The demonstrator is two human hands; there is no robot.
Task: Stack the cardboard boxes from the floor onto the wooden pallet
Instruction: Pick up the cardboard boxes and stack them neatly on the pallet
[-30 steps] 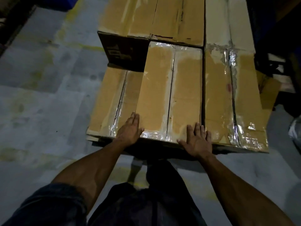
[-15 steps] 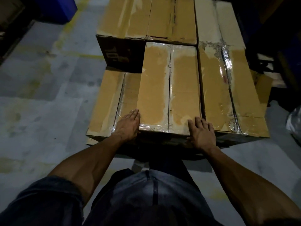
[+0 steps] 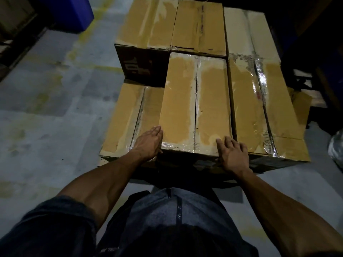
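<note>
While both hands lie flat with straight fingers, the grip is a loose one: the left hand [image 3: 148,143] presses against the near-left corner of the long brown cardboard box with clear tape along its seam [image 3: 196,106], and the right hand [image 3: 234,154] rests on its near-right corner, fingers spread over the top edge. Neither hand curls round the box; they touch and push it, nothing more.

That box sits on the upper layer of the stack, its far end touching the large brown box with torn tape patches [image 3: 170,25] at the back, its right side just beside the long brown box wrapped in shiny plastic film [image 3: 259,101]. To its left, one layer lower, lies a flat-topped brown box with a taped seam [image 3: 124,117], partly under it. The wooden pallet itself is mostly hidden; only a dark edge shows beneath the boxes near the person's knees. Around the stack spreads the grey stained concrete floor [image 3: 46,117], with a blue bin [image 3: 74,12] at the far left.

Judging by the hands, the step in hand is seating this box squarely into its slot. Next would likely come a release of both hands and a turn toward another box on the floor, none of which shows in this view.
</note>
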